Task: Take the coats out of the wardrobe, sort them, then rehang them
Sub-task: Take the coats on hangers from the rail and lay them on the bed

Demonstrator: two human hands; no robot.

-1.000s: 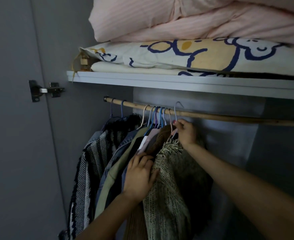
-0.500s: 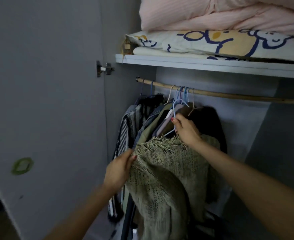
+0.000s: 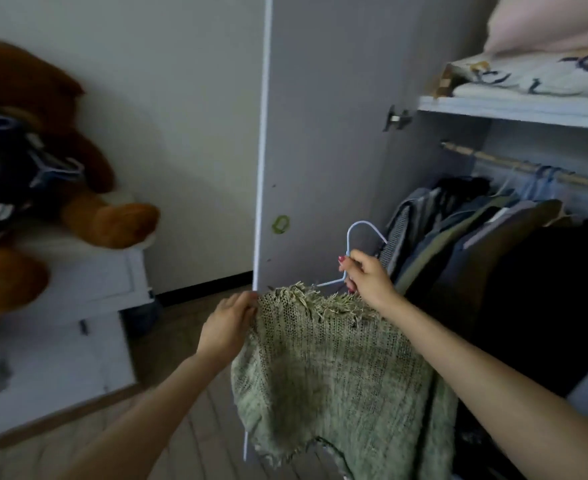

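Item: green knitted coat (image 3: 334,368), fringed at the neck, on a pale blue wire hanger (image 3: 362,233); half a second ago it hung just below the rail among the other garments, now it is clear of the wardrobe, held out in front of the open door (image 3: 320,133) over the floor. Right hand (image 3: 367,277): fingers curled round the hanger's neck below the hook, pinching it, red nails showing. Left hand (image 3: 228,325): fingers closed on the coat's left shoulder edge, thumb side hidden behind the knit, so the exact hold cannot be told. Status: one coat removed; judged to be an early part of the taking-out step, sorting and rehanging not yet begun. Remaining stock: hanging coats (image 3: 486,244), dark, olive, grey and striped, packed together on the wooden rail (image 3: 514,166) at its left end, several blue hooks visible. Above the rail: shelf (image 3: 514,112) carrying folded bedding (image 3: 545,64), pink over a white piece with blue and yellow print. Door: grey, a hinge (image 3: 396,117) near the shelf edge, a small green sticker (image 3: 280,224) low on its inner face. Room: pale wall, wood-plank floor (image 3: 188,427), dark skirting. Left of the door: white cabinet (image 3: 88,282) with a large brown plush bear (image 3: 43,168) lying on top, partly blurred
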